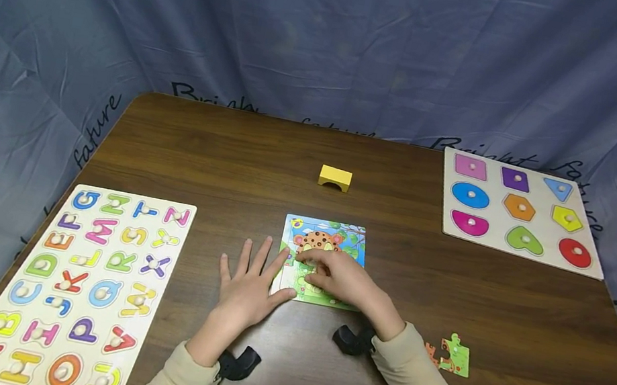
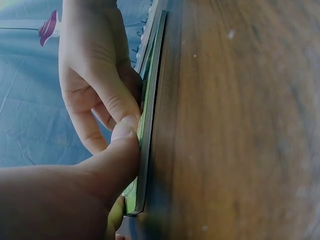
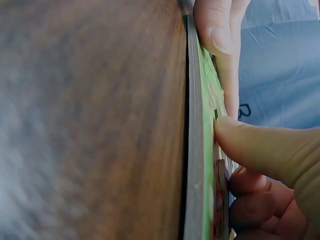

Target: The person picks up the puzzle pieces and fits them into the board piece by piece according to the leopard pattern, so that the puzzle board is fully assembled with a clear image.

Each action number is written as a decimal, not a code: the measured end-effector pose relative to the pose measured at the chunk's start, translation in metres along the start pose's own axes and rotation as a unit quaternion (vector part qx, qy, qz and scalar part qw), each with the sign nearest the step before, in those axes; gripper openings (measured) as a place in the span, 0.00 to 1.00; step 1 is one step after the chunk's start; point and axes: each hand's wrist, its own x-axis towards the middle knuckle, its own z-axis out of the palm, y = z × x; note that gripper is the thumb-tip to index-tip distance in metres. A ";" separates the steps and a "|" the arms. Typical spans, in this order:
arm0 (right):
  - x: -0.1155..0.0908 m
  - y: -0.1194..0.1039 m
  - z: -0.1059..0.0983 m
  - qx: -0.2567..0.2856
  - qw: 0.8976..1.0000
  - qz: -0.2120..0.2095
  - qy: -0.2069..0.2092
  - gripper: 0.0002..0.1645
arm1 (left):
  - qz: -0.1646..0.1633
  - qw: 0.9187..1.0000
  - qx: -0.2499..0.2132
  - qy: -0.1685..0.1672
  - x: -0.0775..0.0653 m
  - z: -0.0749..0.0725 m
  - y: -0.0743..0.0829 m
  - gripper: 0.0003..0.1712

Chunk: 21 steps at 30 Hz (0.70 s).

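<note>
A small jigsaw board (image 1: 347, 305) with a spotted animal picture lies at the table's middle. My right hand (image 1: 340, 276) is over it, thumb and index finger bent down to a puzzle piece (image 3: 221, 180) that they pinch at the surface; the fingers mostly hide this piece. My left hand (image 1: 247, 295) lies at the board's left side with fingers spread. Its thumb (image 2: 125, 132) touches the board's lower-left edge. Beside my right sleeve, loose puzzle pieces (image 1: 457, 357) in green and orange lie on the table, partly covered by the sleeve.
A white alphabet peg board (image 1: 168, 264) lies on the left of the brown table (image 1: 251, 169). At the back right is a white shape peg board (image 1: 440, 174). Behind the jigsaw stands a yellow arch block (image 1: 336, 175). Blue cloth (image 1: 370, 46) hangs around the table.
</note>
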 end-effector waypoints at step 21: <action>0.001 -0.005 0.003 -0.061 0.998 -0.010 0.011 0.19 | -0.001 1.000 0.004 -0.001 0.001 0.000 0.000 0.43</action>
